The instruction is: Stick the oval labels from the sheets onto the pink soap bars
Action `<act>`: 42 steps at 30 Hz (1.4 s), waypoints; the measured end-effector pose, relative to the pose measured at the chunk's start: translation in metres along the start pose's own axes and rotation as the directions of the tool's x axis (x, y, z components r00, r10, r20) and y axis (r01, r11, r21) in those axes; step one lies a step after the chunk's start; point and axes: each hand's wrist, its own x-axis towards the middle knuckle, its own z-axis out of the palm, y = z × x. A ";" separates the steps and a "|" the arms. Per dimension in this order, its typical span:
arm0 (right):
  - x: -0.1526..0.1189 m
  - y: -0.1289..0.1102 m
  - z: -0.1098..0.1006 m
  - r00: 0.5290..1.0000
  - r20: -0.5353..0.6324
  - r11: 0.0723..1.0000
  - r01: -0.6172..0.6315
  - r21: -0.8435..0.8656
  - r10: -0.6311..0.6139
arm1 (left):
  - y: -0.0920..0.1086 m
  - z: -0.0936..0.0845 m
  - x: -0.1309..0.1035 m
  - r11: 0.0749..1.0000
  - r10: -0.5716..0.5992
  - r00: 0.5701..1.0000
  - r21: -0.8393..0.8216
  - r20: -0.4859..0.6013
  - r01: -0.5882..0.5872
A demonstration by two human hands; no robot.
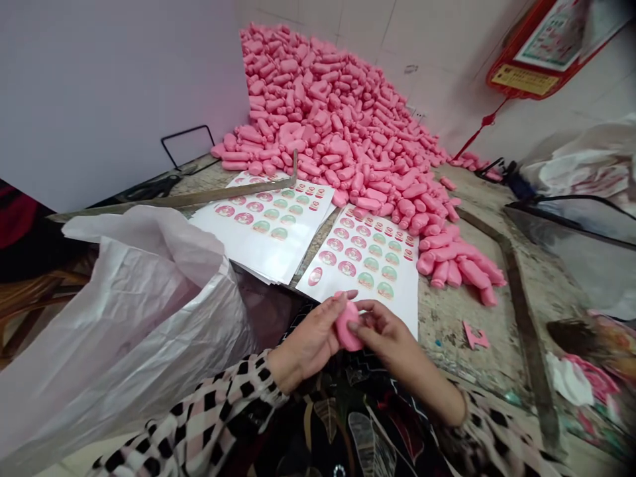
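A small pink bottle-shaped piece point(349, 328) is between my two hands, above the near edge of the table. My left hand point(315, 334) is closed round its left side. The fingers of my right hand point(385, 331) press on the piece from the right, the thumb lying across its face. Just beyond my hands lies a white sticker sheet point(365, 255) with pink and green round labels. Another stack of such sheets point(273, 245) is to its left. Behind the sheets rises a large heap of similar pink pieces point(332, 119).
A crumpled white bag point(173, 318) hangs open at the left. One metal strip point(183, 199) crosses the left sheets; a wooden strip point(521, 311) edges the table's right side. A flat pink scrap point(476, 336) lies right of my hands. Clear plastic bags point(586, 252) stand at the far right.
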 end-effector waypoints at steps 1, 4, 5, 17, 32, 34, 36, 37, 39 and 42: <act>0.006 -0.001 0.007 0.999 0.022 0.998 0.040 -0.052 -0.039 | 0.004 -0.005 -0.004 1.000 0.021 0.999 -0.006 -0.042 -0.021; 0.029 -0.002 0.008 0.986 0.005 0.950 0.159 -0.268 -0.164 | 0.017 -0.023 -0.019 0.995 0.059 0.980 0.084 -0.192 -0.044; 0.038 -0.002 0.006 0.979 -0.014 0.919 0.185 -0.347 -0.203 | 0.021 -0.029 -0.024 0.986 0.079 0.966 0.159 -0.245 -0.040; 0.089 0.000 0.020 0.937 -0.158 0.516 0.028 -0.856 -0.313 | 0.029 -0.047 -0.032 -0.179 0.433 0.895 0.983 0.102 -0.026; 0.093 0.001 0.021 0.937 -0.099 0.417 0.053 -0.908 -0.336 | 0.013 -0.045 -0.019 -0.512 0.383 0.922 0.844 0.058 0.159; 0.092 0.001 0.022 0.938 -0.100 0.418 0.051 -0.907 -0.331 | 0.012 -0.045 -0.018 -0.501 0.388 0.920 0.850 0.050 0.165; 0.092 0.001 0.022 0.940 -0.103 0.414 0.044 -0.909 -0.327 | 0.010 -0.045 -0.018 -0.491 0.392 0.919 0.855 0.046 0.167; 0.092 0.001 0.023 0.939 -0.108 0.412 0.039 -0.910 -0.327 | 0.010 -0.046 -0.018 -0.487 0.396 0.917 0.857 0.044 0.169; 0.092 0.000 0.023 0.935 -0.115 0.409 0.034 -0.912 -0.335 | 0.008 -0.047 -0.017 -0.479 0.408 0.912 0.860 0.041 0.176; 0.092 0.001 0.023 0.932 -0.114 0.432 0.049 -0.901 -0.343 | 0.005 -0.049 -0.017 -0.466 0.419 0.907 0.865 0.031 0.186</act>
